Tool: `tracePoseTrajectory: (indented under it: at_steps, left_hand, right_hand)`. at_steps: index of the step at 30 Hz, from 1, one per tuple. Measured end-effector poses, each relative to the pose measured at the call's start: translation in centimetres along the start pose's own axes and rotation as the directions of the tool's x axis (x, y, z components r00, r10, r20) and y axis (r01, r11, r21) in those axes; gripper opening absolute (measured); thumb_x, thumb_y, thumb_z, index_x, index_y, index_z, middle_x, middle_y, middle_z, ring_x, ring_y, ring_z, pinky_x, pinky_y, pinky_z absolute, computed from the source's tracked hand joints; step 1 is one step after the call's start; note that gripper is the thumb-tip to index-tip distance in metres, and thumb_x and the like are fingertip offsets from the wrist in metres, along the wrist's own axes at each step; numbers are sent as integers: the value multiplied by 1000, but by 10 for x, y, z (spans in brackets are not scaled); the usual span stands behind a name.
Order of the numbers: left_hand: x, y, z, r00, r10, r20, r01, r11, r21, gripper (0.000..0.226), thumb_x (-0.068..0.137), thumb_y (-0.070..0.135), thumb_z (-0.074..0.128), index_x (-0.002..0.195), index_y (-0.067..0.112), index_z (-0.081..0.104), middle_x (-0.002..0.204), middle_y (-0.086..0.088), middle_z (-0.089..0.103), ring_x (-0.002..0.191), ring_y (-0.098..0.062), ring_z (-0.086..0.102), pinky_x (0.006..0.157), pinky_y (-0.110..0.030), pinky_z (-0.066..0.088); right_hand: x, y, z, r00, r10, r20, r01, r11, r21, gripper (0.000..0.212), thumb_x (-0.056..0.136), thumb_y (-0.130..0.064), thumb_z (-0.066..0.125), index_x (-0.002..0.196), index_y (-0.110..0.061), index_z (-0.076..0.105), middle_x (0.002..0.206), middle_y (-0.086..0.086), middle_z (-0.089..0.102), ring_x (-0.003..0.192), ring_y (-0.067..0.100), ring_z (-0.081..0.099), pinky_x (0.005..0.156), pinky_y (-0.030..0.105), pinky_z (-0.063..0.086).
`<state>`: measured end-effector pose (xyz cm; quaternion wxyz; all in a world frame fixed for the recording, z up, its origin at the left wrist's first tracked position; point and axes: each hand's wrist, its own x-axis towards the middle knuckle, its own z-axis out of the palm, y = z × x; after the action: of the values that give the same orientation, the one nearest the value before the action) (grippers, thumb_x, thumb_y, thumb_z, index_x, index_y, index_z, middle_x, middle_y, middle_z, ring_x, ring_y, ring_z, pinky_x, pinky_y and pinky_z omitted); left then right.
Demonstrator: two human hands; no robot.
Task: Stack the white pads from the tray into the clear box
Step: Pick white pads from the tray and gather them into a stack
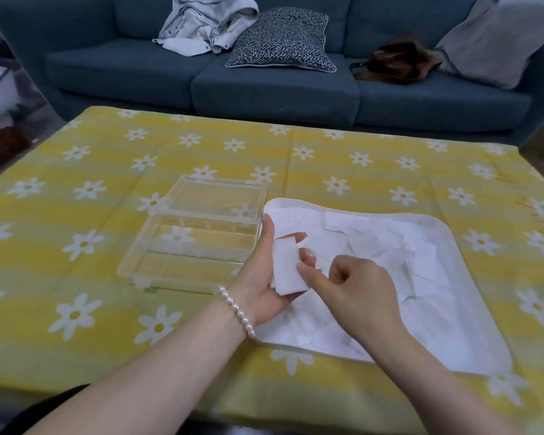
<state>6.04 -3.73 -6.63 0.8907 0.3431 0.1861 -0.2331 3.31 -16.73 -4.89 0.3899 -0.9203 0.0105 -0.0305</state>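
The left hand (pixel 266 271) is lying palm up over the near-left edge of the white tray (pixel 471 312), its fingers curling around a small stack of white pads (pixel 288 270). The right hand (pixel 355 287) is pinching that stack's right edge. More loose pads (pixel 387 243) are filling the tray. The clear box (pixel 189 246) is sitting open just left of the tray on the worktop (pixel 76 252).

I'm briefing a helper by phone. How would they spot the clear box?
On the yellow daisy tablecloth, look just left of the white tray of pads. The clear box sits there, see-through and empty, with its lid flipped open behind it.
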Motion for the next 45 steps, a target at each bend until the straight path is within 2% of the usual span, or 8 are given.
tracePoseTrajectory:
  at_steps: [4, 9, 20, 29, 32, 38, 42, 45]
  left_hand:
    - [-1, -1, -2, 997, -51, 55, 48, 997, 61, 80, 70, 83, 36, 101, 12, 55, 65, -4, 53, 51, -16, 52, 52, -23, 46]
    - [-1, -14, -2, 973, -136, 185, 117, 987, 108, 92, 66, 88, 31, 112, 13, 57, 75, -6, 52, 57, -17, 49, 54, -25, 44]
    - [-3, -20, -1, 962, -72, 263, 13, 976, 219, 81, 67, 82, 35, 98, 18, 73, 100, -10, 60, 93, -24, 57, 83, -34, 45]
    - [-1, -20, -4, 926, -113, 360, 22, 969, 248, 85, 53, 71, 71, 111, 11, 62, 89, -8, 47, 70, -14, 50, 61, -22, 48]
    - [-6, -18, -3, 922, -121, 367, 37, 973, 227, 61, 65, 69, 57, 92, 17, 73, 79, -3, 58, 73, -14, 61, 63, -23, 52]
    - [-4, -13, -3, 950, -219, 222, 188, 970, 156, 74, 66, 79, 51, 96, 12, 61, 70, -3, 50, 55, -14, 51, 49, -22, 45]
    - [-3, -3, -4, 988, -145, 54, 140, 987, 82, 45, 79, 60, 53, 84, 15, 54, 58, 1, 47, 39, -7, 41, 39, -14, 38]
    - [1, 17, -11, 996, -84, -37, 83, 996, -33, 24, 94, 35, 48, 80, 16, 52, 55, 2, 45, 37, -7, 38, 37, -12, 34]
  right_hand:
    - [6, 3, -10, 901, -434, -10, 434, 901, -4, 57, 58, -56, 67, 103, -26, 52, 96, -19, 48, 94, 6, 45, 79, 18, 37]
    - [7, 12, -6, 853, -459, 248, 500, 855, -137, 99, 50, -68, 57, 136, -27, 33, 129, -16, 40, 133, 10, 25, 107, 31, 19]
    - [7, 14, 0, 840, -492, 227, 540, 798, -269, 79, 60, -66, 51, 123, -19, 53, 122, -6, 60, 131, 21, 40, 103, 47, 29]
    - [10, 16, -2, 829, -455, 325, 521, 840, -153, 71, 59, -59, 55, 123, -28, 52, 99, -16, 54, 121, 6, 37, 99, 30, 24]
    - [11, 18, -3, 829, -444, 341, 503, 858, -105, 86, 55, -63, 53, 135, -34, 40, 111, -20, 49, 121, 2, 34, 99, 25, 20]
    - [9, 13, -7, 856, -348, 382, 385, 923, -22, 105, 50, -67, 68, 142, -39, 26, 131, -19, 42, 121, -3, 32, 106, 24, 18]
    - [25, 23, -22, 956, -241, 169, 200, 953, 229, 60, 71, -47, 75, 124, -33, 51, 123, -15, 54, 113, 0, 49, 93, 8, 33]
    - [42, 40, -31, 987, -146, -71, 154, 982, 108, 7, 86, -19, 65, 91, -23, 66, 96, -4, 69, 82, 0, 60, 68, 4, 38]
